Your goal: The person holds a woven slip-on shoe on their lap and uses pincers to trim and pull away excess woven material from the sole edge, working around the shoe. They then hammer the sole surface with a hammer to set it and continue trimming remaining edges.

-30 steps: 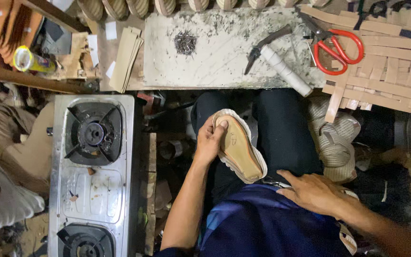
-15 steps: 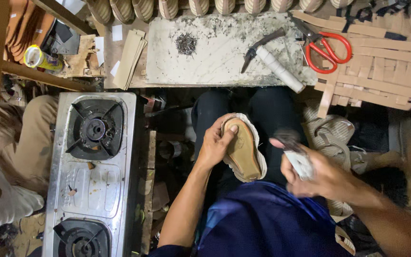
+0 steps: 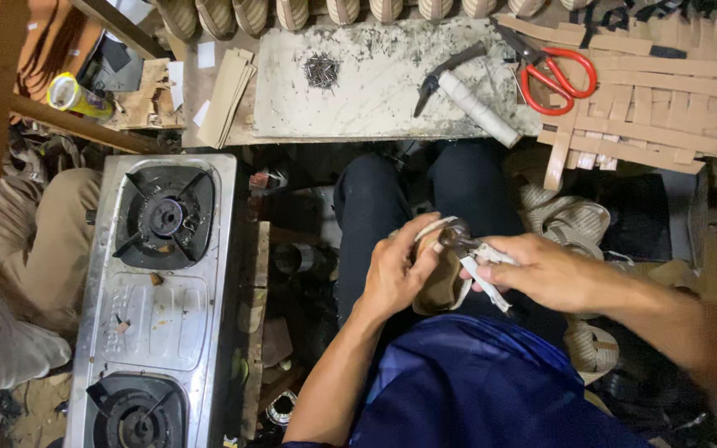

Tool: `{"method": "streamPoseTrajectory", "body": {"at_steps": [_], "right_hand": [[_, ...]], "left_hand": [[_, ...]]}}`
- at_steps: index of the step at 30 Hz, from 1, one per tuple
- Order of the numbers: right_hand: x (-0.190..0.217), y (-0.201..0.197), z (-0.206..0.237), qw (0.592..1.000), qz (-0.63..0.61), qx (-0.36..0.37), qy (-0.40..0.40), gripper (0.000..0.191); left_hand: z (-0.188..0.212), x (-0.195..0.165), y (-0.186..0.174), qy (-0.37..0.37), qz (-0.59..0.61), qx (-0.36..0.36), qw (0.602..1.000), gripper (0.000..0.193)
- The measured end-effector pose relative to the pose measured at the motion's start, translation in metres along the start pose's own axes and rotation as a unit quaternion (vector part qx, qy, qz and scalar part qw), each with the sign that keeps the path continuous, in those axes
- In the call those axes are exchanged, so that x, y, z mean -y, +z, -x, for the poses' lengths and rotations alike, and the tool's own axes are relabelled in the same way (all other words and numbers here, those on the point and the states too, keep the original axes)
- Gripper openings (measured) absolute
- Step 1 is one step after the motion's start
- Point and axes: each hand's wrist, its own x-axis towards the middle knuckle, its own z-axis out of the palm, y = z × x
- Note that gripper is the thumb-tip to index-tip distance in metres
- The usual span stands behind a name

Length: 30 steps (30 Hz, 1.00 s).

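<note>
Shoe sole (image 3: 441, 282), one, gripped by left hand (image 3: 396, 274) on lap; right hand (image 3: 545, 274) closed around one pair of pliers (image 3: 479, 257); one pair of red scissors (image 3: 553, 75) near counter's (image 3: 358, 108) far right corner.

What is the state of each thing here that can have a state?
Left hand: fingers closed around the shoe sole.
Right hand: grips the pliers.
Shoe sole: held on the lap.
Pliers: tip at the sole's edge.
Red scissors: lying open on strips.
Gas stove: burners unlit.
Hammer: lying unused.
</note>
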Motion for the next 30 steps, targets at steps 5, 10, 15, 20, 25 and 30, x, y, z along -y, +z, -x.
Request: {"method": "streamPoseTrajectory", "body": {"at_steps": [5, 10, 15, 20, 25, 30], "right_hand": [[0.027, -0.017, 0.007, 0.99, 0.015, 0.045, 0.131, 0.027], [0.028, 0.009, 0.014, 0.979, 0.051, -0.038, 0.194, 0.034], [0.003, 0.057, 0.002, 0.96, 0.135, -0.246, -0.016, 0.028], [-0.012, 0.073, -0.009, 0.951, 0.077, -0.288, -0.082, 0.03], [-0.011, 0.054, 0.006, 0.978, 0.088, -0.184, 0.052, 0.029], [0.002, 0.031, 0.013, 0.982, 0.11, -0.111, 0.103, 0.031]], "left_hand": [[0.004, -0.011, 0.009, 0.064, -0.035, -0.008, 0.997, 0.038], [0.006, -0.018, -0.004, 0.057, -0.048, 0.029, 0.997, 0.047], [0.004, -0.02, -0.016, 0.039, -0.037, 0.063, 0.997, 0.056], [-0.007, -0.012, -0.012, -0.004, -0.011, 0.064, 0.998, 0.052], [-0.01, -0.008, -0.007, 0.019, -0.027, 0.078, 0.996, 0.056], [-0.018, -0.001, -0.014, -0.025, -0.02, 0.17, 0.985, 0.057]]}}
